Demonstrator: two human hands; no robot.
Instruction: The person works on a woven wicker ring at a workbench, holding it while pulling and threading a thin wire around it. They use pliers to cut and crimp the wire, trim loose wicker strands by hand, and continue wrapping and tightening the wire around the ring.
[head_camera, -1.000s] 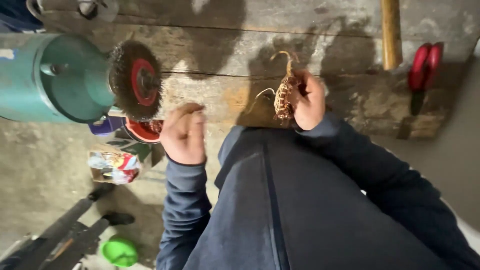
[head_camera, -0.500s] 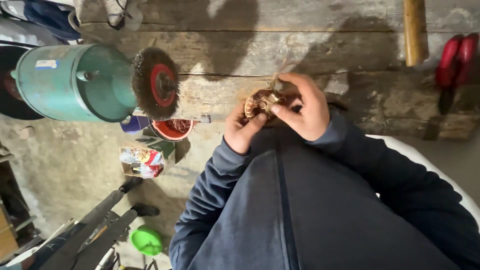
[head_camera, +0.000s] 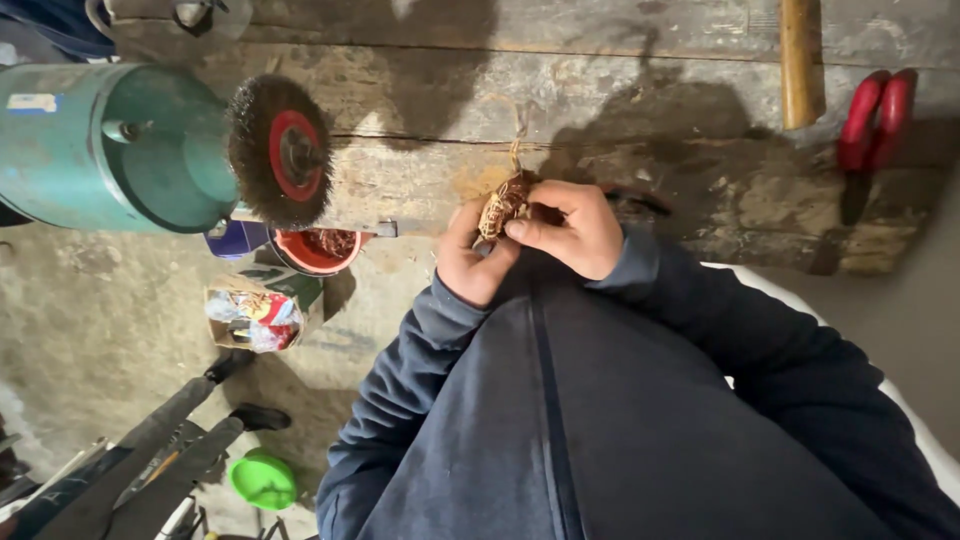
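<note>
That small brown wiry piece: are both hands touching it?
Touching. The head view shows the left hand and right hand both pinching the small brown wiry piece.

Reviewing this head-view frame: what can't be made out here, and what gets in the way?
- Small brown wire-wrapped piece: mostly covered by the left hand and right hand; its kind is unclear.
- Red-handled pliers: jaws lost in shadow.
- Wooden handle: its head is cut off by the top edge.
- Green motor housing behind the round wire brush wheel: cut off at the left edge.

Rough worn wood bench; bristly wire wheel; glossy red plastic handles.
</note>
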